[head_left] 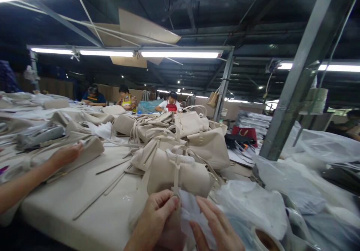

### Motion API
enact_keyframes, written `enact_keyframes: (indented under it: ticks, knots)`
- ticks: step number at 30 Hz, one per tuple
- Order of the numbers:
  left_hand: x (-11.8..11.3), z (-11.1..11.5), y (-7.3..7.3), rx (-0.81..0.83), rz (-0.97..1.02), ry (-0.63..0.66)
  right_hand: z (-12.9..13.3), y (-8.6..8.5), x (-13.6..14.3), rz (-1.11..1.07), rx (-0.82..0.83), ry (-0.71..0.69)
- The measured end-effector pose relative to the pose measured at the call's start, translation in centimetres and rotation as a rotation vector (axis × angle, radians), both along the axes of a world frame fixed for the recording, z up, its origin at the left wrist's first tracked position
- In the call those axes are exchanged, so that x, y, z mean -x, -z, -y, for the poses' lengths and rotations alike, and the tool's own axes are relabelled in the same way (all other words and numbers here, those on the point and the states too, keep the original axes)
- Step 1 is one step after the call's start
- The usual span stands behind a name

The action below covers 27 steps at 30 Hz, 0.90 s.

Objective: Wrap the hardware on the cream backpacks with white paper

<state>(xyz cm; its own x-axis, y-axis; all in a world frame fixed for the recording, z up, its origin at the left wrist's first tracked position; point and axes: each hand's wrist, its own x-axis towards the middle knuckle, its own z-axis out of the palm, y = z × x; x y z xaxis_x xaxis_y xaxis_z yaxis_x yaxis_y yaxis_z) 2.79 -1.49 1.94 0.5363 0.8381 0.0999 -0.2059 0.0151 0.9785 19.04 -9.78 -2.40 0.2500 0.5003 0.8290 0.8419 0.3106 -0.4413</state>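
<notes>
A beige handbag (165,174) lies at the near edge of the pile, right in front of me. My left hand (157,211) is closed at its lower end, thumb and fingers pinching the narrow beige strap (176,176). Beside it, my right hand (215,223) has hold of a thin, whitish, see-through sheet (191,209) between thumb and fingers. The sheet covers part of the bag's near side, so what lies beneath it is hidden.
Beige bags (208,146) are heaped behind. From the left, another person's hand (67,154) touches a beige bag (91,149). Loose straps cross the padded table (92,191). Crumpled clear plastic (253,202), a cardboard-cored roll (266,239) and a metal post (298,71) stand right. Several people sit farther back.
</notes>
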Motion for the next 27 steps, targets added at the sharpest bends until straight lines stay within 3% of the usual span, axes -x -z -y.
enact_keyframes:
  ticks: [5, 9, 16, 27]
  knots:
    - [0.6, 0.2, -0.4, 0.071, 0.008, 0.013, -0.4, -1.6, -1.7, -0.590, 0.427, -0.328]
    - [0.6, 0.5, -0.5, 0.110, 0.029, 0.041, -1.9, -2.1, -0.6, -0.887, 0.555, -0.535]
    - [1.1, 0.5, -0.2, 0.175, 0.108, 0.036, -3.9, -2.4, 0.8, -0.944, 0.472, -0.570]
    - [1.7, -0.8, 1.1, 0.148, 0.096, -0.104, -5.3, -4.4, 3.0, -1.053, 0.466, -0.629]
